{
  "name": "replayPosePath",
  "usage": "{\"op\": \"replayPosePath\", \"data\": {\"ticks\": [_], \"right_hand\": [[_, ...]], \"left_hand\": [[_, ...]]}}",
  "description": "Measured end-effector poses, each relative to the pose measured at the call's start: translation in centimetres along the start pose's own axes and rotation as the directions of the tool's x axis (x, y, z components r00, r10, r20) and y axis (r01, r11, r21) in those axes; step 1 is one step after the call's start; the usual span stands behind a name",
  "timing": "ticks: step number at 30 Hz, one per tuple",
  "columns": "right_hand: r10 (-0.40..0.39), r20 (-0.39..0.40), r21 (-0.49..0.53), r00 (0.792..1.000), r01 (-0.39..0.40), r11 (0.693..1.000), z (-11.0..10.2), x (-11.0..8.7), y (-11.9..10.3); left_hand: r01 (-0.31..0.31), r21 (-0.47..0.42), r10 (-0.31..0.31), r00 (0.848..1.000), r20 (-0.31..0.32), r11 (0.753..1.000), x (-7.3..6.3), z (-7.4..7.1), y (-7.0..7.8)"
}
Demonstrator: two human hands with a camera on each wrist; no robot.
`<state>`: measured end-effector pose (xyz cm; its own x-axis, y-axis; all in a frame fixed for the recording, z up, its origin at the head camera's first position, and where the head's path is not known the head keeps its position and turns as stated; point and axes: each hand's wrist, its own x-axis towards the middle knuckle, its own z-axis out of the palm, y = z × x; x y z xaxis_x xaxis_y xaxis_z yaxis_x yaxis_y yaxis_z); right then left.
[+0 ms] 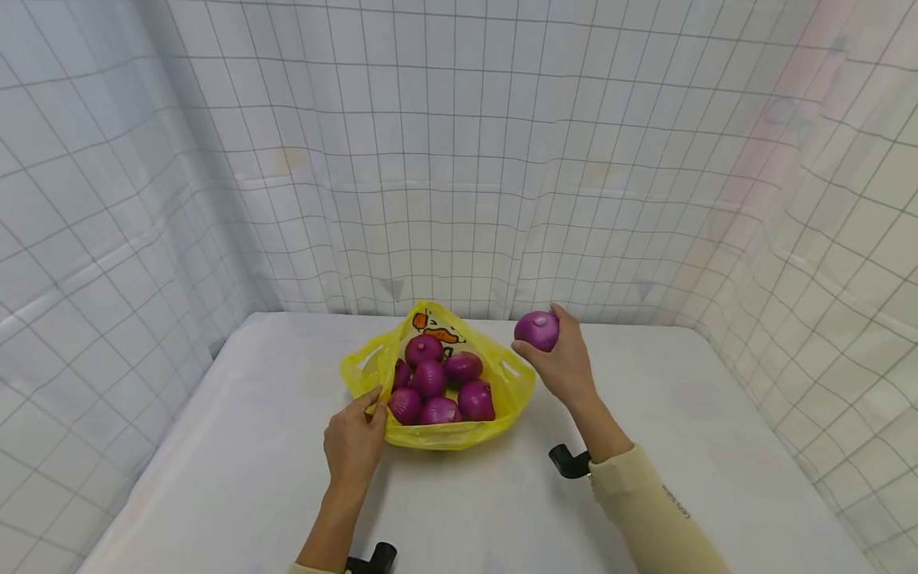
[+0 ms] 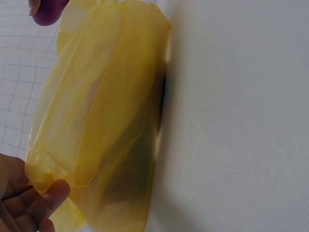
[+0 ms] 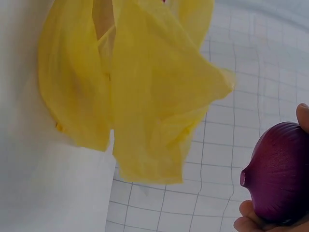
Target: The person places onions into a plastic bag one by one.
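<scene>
A yellow plastic bag (image 1: 459, 437) lies on the table with its mouth spread wide, and several purple onions (image 1: 429, 379) sit inside it. My left hand (image 1: 355, 442) pinches the bag's left rim between thumb and fingers; the left wrist view shows those fingers (image 2: 53, 195) at the yellow film. To the right of the bag, my right hand (image 1: 569, 359) holds one purple onion (image 1: 536, 330) up in the air, gripped between thumb and fingers. In the right wrist view this onion (image 3: 282, 174) is apart from the bag (image 3: 154, 96), its stem end facing the bag.
A white-covered table (image 1: 667, 399) carries the bag. White curtains with a dark grid (image 1: 459, 159) stand behind it and on both sides. Black wrist camera mounts (image 1: 569, 461) stick out from both forearms.
</scene>
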<state>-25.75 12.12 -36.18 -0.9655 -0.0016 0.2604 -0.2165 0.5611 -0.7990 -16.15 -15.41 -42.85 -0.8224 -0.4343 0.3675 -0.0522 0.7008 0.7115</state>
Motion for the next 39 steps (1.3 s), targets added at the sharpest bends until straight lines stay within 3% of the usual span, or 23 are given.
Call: {"op": "replayPosePath", "data": {"ticks": [17, 33, 39], "right_hand": [[-0.138, 0.031, 0.054, 0.99, 0.137, 0.989, 3.7, -1.7, -3.1], [-0.176, 0.099, 0.133, 0.979, 0.162, 0.978, 8.1, -2.6, -4.4], [-0.126, 0.141, 0.174, 0.982, 0.101, 0.98, 9.7, -2.7, -4.2]], "left_hand": [[-0.004, -0.01, 0.004, 1.0, -0.007, 1.0, 0.0, -0.2, -0.4], [-0.005, -0.015, 0.005, 1.0, 0.002, 1.0, -0.1, -0.3, -0.7], [-0.01, -0.025, 0.01, 1.0, 0.012, 1.0, -0.2, -0.1, -0.6]]}}
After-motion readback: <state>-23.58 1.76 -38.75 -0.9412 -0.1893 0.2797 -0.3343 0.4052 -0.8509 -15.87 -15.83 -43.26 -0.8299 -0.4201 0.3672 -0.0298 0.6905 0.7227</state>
